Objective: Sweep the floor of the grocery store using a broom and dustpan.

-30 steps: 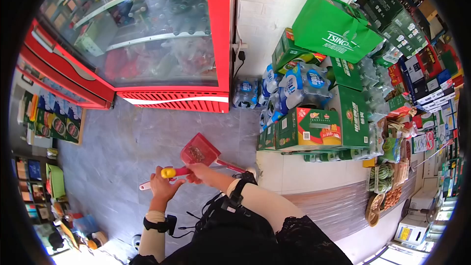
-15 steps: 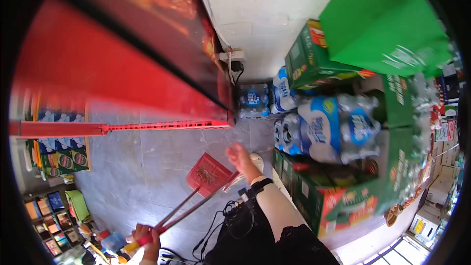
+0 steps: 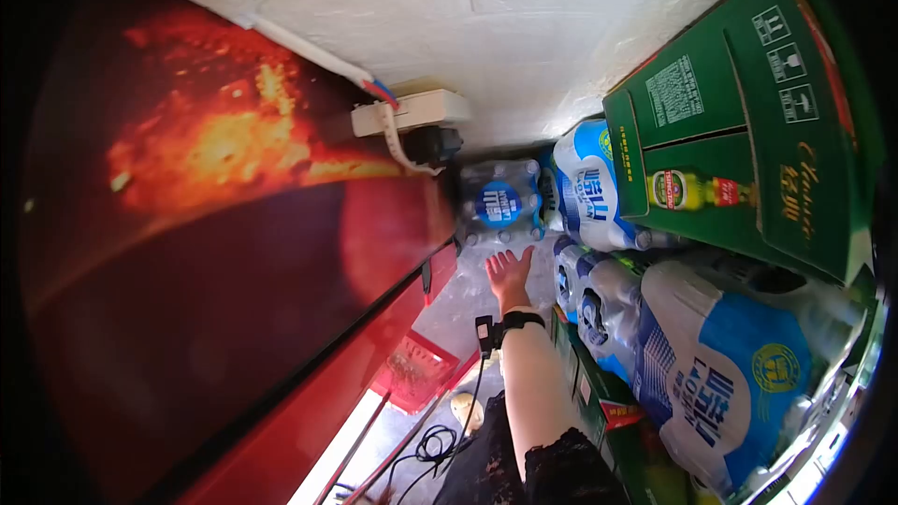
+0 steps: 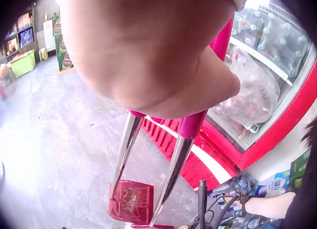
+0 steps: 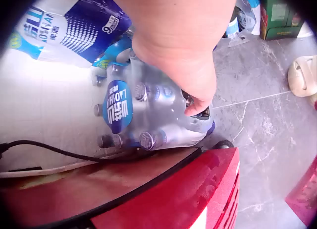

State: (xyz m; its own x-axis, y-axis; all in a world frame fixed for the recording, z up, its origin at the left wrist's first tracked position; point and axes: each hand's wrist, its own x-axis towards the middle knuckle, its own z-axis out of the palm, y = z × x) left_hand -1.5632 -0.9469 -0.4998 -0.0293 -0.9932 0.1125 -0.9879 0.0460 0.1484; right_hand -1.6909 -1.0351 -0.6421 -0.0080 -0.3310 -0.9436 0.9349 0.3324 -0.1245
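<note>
My right hand (image 3: pixel 508 278) reaches into the corner with its fingers spread, right at the near end of a shrink-wrapped pack of bottles (image 3: pixel 498 204). In the right wrist view, the thumb of that hand (image 5: pixel 173 50) lies at a torn hole in the wrap's end. My left hand (image 4: pixel 148 55), outside the head view, grips two pink handles (image 4: pixel 193 124) together; its fingertips are hidden. One metal pole runs down to a red dustpan (image 4: pixel 131 201) with debris in it, the other to a broom (image 4: pixel 148 226) beside it.
A red glass-door fridge (image 4: pixel 270 140) stands on the left, its side panel (image 3: pixel 224 252) close by. More bottle packs (image 3: pixel 720 365) and a green beer carton (image 3: pixel 739 122) line the right. A power strip (image 3: pixel 412 112) with a plug hangs on the wall. Cables (image 3: pixel 435 449) dangle below.
The view has moved forward and down into the corner between fridge and cartons. My right hand has let go of the tools and reached out to the bottle pack; the left has dropped from the head view.
</note>
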